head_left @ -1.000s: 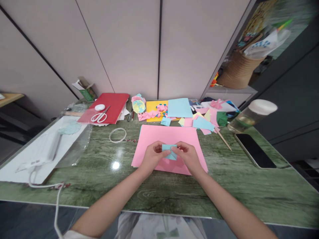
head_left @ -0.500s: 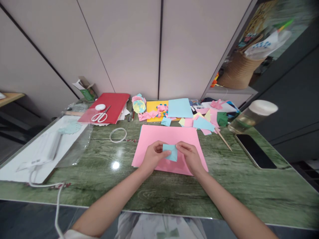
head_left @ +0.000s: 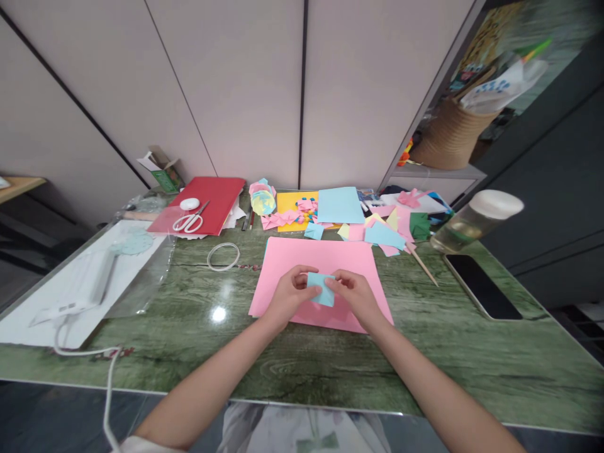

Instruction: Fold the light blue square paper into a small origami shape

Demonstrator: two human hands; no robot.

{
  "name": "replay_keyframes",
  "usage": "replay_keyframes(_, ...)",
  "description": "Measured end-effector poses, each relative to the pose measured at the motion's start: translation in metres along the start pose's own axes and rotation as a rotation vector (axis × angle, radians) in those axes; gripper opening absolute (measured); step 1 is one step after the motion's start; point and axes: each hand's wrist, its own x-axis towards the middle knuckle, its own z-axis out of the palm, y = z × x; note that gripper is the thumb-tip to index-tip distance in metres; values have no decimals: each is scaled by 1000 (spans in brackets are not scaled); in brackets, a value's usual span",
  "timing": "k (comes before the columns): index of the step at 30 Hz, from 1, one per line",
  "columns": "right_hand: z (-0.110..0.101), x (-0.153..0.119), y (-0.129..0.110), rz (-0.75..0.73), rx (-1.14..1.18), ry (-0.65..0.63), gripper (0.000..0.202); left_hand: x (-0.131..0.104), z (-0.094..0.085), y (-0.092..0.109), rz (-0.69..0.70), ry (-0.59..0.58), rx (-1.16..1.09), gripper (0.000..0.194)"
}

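A small light-blue square of folded paper point(head_left: 323, 296) is held between both hands, above a sheet of pink paper point(head_left: 321, 255). My left hand point(head_left: 292, 294) pinches its left side, thumb on the front face. On the opposite side, my right hand point(head_left: 356, 294) grips the upper right part, with its thumb laid over the front. Fingers behind the square are partly hidden. Another small blue folded piece point(head_left: 314, 231) lies just beyond the pink sheet.
Scissors point(head_left: 190, 220) rest on a red folder point(head_left: 212, 198) at back left. Paper scraps point(head_left: 384, 236), a wooden stick point(head_left: 423, 264), a phone point(head_left: 482, 286) and a bottle point(head_left: 476, 220) occupy the right. A white power strip point(head_left: 85, 283) with its cord lies left.
My right thumb has moved left, from the square's upper right edge onto its front face. The left hand keeps its pinch almost unmoved.
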Motion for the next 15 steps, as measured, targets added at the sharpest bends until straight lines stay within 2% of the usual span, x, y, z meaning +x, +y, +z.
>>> replay_keyframes(7, -3, 2, 3, -7, 221, 71, 20, 5, -6, -3, 25, 13, -8, 29)
replay_keyframes(15, 1, 1, 4, 27, 272, 61, 19, 5, -7, -6, 17, -20, -79, 37)
